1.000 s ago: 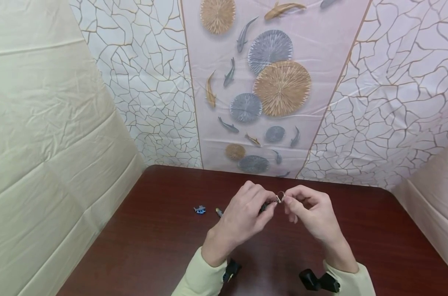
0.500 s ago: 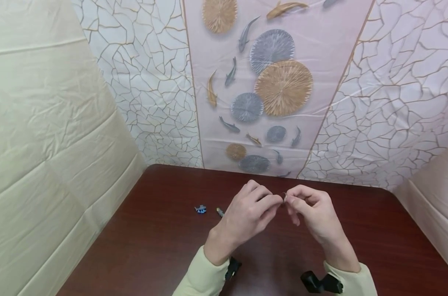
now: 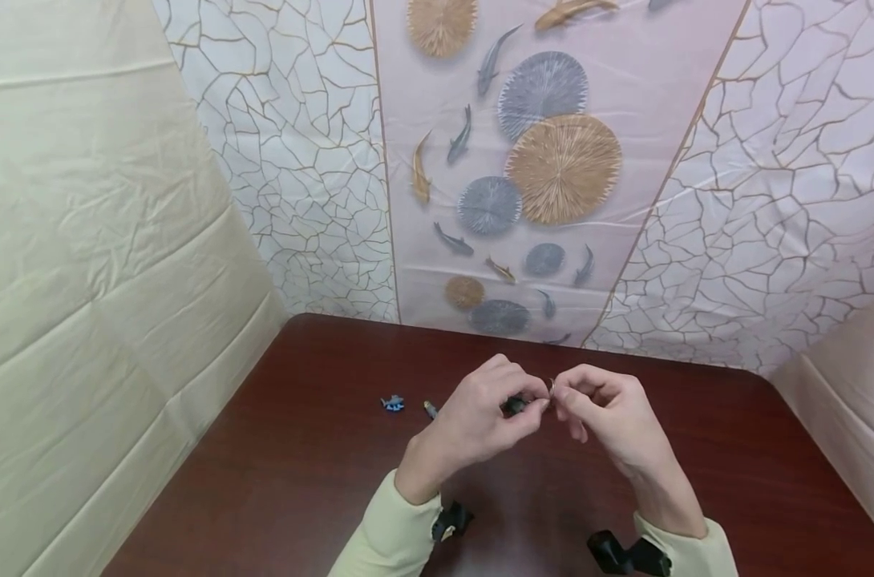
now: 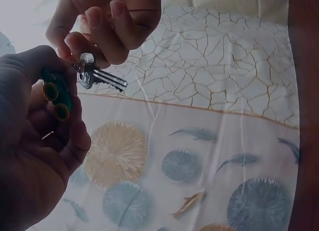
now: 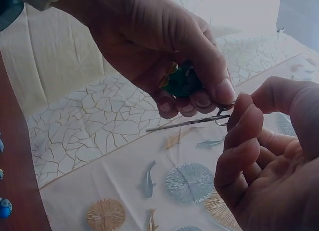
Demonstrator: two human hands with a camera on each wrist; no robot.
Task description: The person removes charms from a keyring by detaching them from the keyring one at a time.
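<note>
My left hand [image 3: 473, 417] holds a small green charm with yellow-rimmed round ends [image 4: 56, 96] in its curled fingers. Its thumb and index fingertips meet at a thin metal key ring [image 3: 552, 388]. From the other side, my right hand [image 3: 612, 410] pinches that ring between thumb and index finger. A silver key [image 4: 102, 77] hangs from the ring in the left wrist view, perhaps with another behind it. Edge-on, the key [image 5: 184, 123] looks like a thin bar in the right wrist view. Fingertips hide much of the ring, and both hands are above the table.
On the dark red-brown table [image 3: 300, 465] lie a blue and grey shark-like figure [image 3: 392, 403] and a small grey figure with a yellow end [image 3: 430, 409], left of my left hand. Patterned cloth [image 3: 321, 200] hangs behind the table.
The left fingers have shifted at the ring: half a second ago they covered the charm, and now it shows between them. The right hand keeps its pinch. The head view has tilted slightly.
</note>
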